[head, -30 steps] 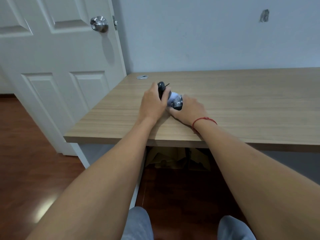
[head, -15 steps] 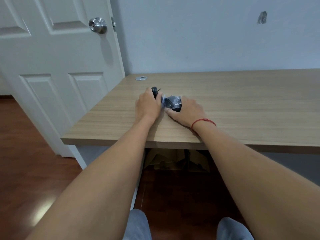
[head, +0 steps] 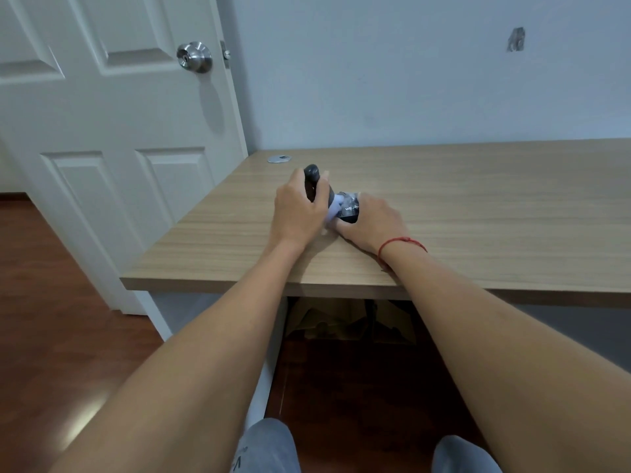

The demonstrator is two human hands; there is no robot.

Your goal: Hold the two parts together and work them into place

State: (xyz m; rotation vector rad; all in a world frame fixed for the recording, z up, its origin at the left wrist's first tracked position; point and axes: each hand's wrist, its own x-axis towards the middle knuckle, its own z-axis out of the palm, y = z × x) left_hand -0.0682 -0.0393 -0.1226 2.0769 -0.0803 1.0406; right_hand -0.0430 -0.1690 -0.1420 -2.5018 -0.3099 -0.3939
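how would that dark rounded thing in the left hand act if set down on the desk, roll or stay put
The dark rounded object looks smooth and curved at its top, so it could well roll or tip on the flat desk. The left hand wraps it easily, suggesting it is light. It appears rigid, not floppy.

Two hands, left (head: pixel 298 213) and right (head: pixel 372 221), one dark gadget (head: pixel 316 182), one clear wrapper (head: pixel 346 208), one desk (head: pixel 478 213), one grommet (head: pixel 279 159), one door (head: pixel 102 131), one knob (head: pixel 194 57), one red wristband (head: pixel 401 242).
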